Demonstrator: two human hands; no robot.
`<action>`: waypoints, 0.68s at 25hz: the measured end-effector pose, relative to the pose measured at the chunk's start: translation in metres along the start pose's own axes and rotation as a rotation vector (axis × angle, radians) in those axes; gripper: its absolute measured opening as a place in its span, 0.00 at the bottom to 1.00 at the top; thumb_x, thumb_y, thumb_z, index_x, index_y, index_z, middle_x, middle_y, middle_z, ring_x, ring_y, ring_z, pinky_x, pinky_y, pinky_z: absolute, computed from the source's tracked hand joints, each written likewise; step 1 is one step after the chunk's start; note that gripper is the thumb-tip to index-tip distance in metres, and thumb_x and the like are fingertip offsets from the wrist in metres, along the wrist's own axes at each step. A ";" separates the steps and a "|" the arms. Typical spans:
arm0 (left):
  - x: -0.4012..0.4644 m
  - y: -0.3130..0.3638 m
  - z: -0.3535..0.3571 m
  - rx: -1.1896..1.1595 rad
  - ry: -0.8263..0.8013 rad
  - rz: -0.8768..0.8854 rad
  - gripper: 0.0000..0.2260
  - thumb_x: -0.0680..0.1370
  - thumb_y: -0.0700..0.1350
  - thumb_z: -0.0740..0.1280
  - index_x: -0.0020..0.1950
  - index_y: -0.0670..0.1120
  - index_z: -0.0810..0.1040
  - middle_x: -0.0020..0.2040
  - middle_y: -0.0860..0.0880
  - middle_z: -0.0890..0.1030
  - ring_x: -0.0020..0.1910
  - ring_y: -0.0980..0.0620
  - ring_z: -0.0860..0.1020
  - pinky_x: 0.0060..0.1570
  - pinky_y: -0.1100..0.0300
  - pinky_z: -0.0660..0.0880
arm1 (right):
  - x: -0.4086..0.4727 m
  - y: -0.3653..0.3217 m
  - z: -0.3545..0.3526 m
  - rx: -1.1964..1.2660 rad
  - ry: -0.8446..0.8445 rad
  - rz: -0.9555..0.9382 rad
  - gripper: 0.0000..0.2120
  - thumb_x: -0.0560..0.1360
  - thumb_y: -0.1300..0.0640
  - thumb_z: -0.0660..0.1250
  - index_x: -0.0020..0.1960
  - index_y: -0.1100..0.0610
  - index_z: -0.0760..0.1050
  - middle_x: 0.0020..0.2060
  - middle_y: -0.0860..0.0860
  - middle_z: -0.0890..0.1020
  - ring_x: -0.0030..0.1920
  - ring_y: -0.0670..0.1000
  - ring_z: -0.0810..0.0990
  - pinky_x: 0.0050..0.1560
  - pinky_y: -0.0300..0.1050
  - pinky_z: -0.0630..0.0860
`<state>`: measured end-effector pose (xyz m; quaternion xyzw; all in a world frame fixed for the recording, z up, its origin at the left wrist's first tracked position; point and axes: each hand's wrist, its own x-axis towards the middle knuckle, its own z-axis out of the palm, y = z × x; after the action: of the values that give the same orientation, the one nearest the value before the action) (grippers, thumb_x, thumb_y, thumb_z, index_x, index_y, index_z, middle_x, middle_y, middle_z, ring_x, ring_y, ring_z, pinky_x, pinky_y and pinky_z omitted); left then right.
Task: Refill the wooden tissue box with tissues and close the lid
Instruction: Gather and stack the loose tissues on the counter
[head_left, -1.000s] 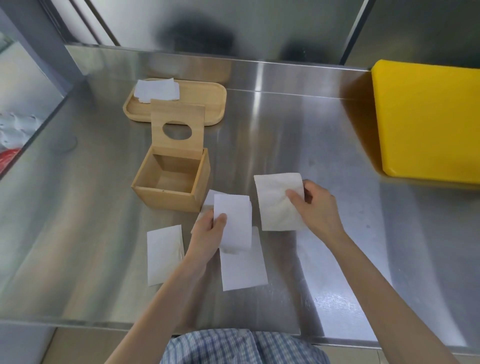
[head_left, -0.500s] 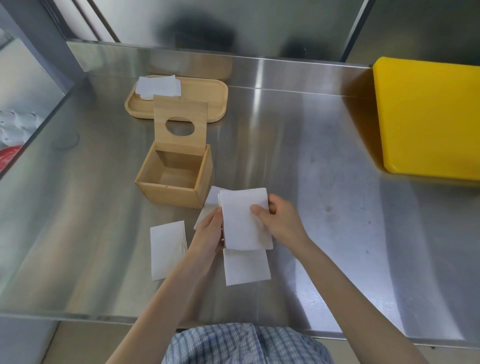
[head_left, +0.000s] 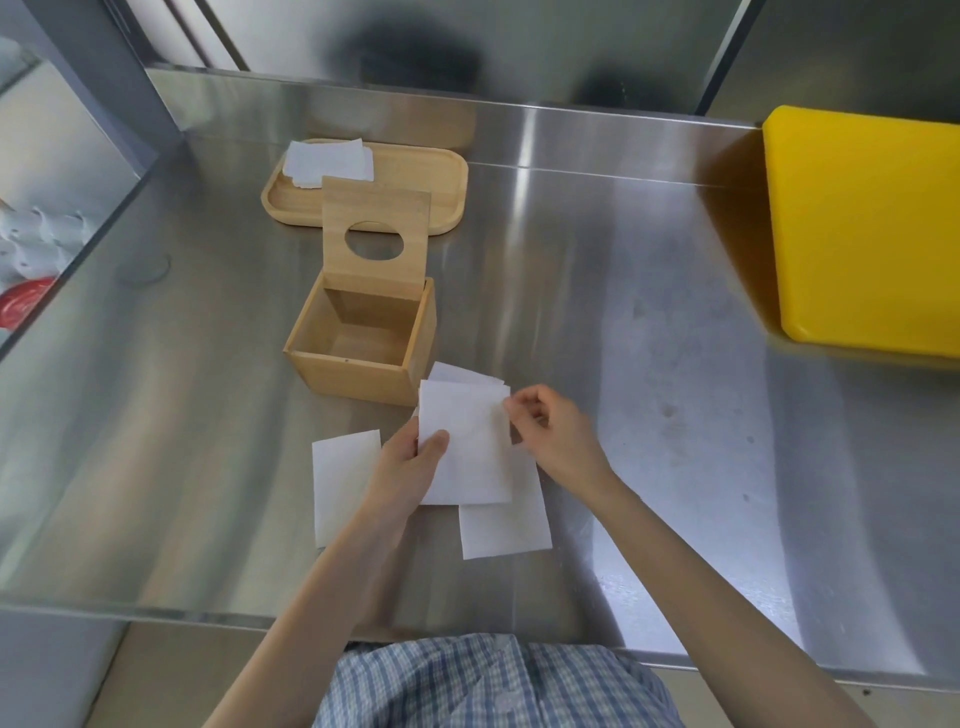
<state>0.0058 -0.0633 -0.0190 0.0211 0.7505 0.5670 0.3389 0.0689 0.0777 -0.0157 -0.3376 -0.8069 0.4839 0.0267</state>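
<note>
The wooden tissue box stands empty on the steel counter, its lid with an oval hole tipped up at the back. Just in front of its right corner, my left hand holds a small stack of white tissues, thumb on top. My right hand pinches the stack's upper right edge with its fingertips. One loose tissue lies flat to the left of my left hand. Another tissue lies under the stack, and one more tissue peeks out behind it.
A wooden tray with more tissues on its left end sits behind the box. A yellow board lies at the right. The counter's front edge runs just before my body; a steel wall rises behind.
My right hand carried its tissue leftward and laid it on the one in my left hand. Both tissues now form one stack held by my left hand.
</note>
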 end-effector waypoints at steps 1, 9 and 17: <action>0.000 0.000 -0.002 0.010 0.025 -0.001 0.08 0.80 0.41 0.58 0.55 0.44 0.74 0.50 0.46 0.79 0.51 0.47 0.76 0.48 0.56 0.72 | -0.001 0.005 -0.003 -0.089 -0.027 0.006 0.15 0.76 0.52 0.63 0.59 0.59 0.73 0.47 0.52 0.79 0.47 0.51 0.78 0.49 0.43 0.73; 0.000 0.000 -0.010 -0.019 0.065 -0.007 0.06 0.80 0.41 0.57 0.52 0.46 0.72 0.50 0.47 0.77 0.49 0.48 0.75 0.44 0.57 0.72 | -0.008 0.022 0.003 -0.548 -0.236 0.044 0.22 0.72 0.52 0.68 0.62 0.59 0.68 0.61 0.57 0.66 0.61 0.60 0.70 0.62 0.50 0.71; -0.002 -0.003 -0.007 -0.022 0.041 0.022 0.07 0.80 0.40 0.57 0.54 0.46 0.73 0.51 0.48 0.78 0.50 0.49 0.75 0.43 0.63 0.71 | -0.018 0.024 -0.007 -0.381 -0.121 0.049 0.08 0.75 0.57 0.63 0.49 0.61 0.74 0.48 0.58 0.80 0.44 0.55 0.75 0.40 0.41 0.67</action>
<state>0.0050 -0.0714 -0.0196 0.0143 0.7508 0.5791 0.3176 0.0977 0.0798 -0.0262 -0.3263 -0.8756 0.3425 -0.0980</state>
